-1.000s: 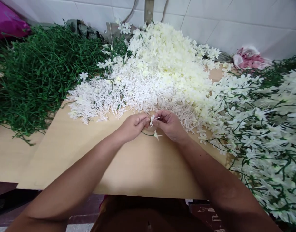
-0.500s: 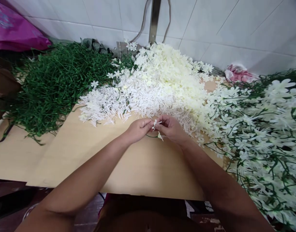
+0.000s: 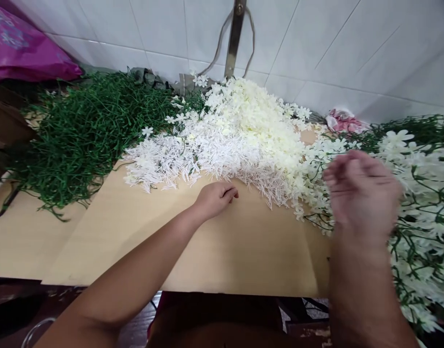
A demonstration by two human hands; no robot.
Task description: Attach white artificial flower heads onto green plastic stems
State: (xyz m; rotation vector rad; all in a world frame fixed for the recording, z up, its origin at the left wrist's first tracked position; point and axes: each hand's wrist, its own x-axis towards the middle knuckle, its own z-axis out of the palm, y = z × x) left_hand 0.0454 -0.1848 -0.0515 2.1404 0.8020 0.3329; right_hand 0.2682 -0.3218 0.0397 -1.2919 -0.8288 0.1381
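My left hand rests over the middle of the cardboard-coloured board. Its fingers are curled in, and nothing shows between them. Just beyond it lies a heap of thin white stamen-like pieces, which runs into a mound of cream artificial petals. My right hand is raised at the right, smeared by motion, in front of a large pile of white artificial flowers on green stems. Whether it holds anything cannot be made out.
A big heap of green plastic stems covers the left back. Behind it sits a magenta bag. A metal post stands against the tiled wall, and a red-and-white plastic bag lies at the right back.
Both hands were together at the middle, pinching a small white flower on a green stem. My right hand has swung right to the flower pile; the flower no longer shows at my left hand.
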